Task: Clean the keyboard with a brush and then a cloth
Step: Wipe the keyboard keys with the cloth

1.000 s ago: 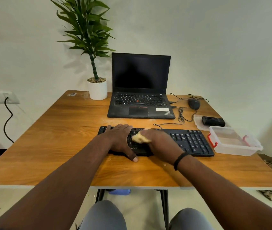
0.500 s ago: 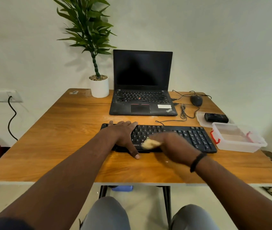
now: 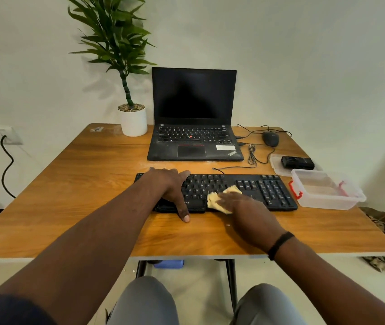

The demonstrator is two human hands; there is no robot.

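Observation:
A black keyboard (image 3: 266, 191) lies across the middle of the wooden table (image 3: 93, 184). My left hand (image 3: 170, 186) lies flat on its left end, thumb reaching down over the front edge onto the table. My right hand (image 3: 240, 202) presses a pale yellow cloth (image 3: 215, 199) against the keys near the keyboard's front middle. The cloth bulges out to the left of and beyond my fingers; how my fingers hold it is hidden. No brush can be made out with certainty.
An open black laptop (image 3: 193, 127) stands behind the keyboard, a potted plant (image 3: 132, 118) to its left. A mouse (image 3: 270, 138) and cables lie at the back right. A clear plastic box (image 3: 327, 191) with red clips sits right of the keyboard, its lid (image 3: 276, 164) behind bearing a small black device (image 3: 297, 162).
My right hand has slid the cloth from the keyboard's middle down to its front edge and then rightward. My left hand stays on the left end. The head camera shifted a little.

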